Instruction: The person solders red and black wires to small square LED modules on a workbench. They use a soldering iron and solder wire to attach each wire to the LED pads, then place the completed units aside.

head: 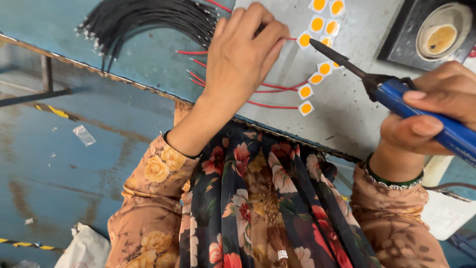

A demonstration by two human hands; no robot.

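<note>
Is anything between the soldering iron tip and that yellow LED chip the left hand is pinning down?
Nothing visible. The soldering iron tip meets the LED chip from the right; the left hand lies on its other side.

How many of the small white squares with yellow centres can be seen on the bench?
10 white squares with yellow centres: two at the top edge, two below, one at the soldering iron tip, then. More may be hidden.

- Left hand (240, 54) presses a red wire (272, 104) flat on the bench (357, 114), fingertips beside a yellow chip (304, 39).
- Right hand (436, 111) grips a blue iron (396, 94), tip at that chip.
- More chips in a row; black wires (144, 20) bundled top left.
</note>
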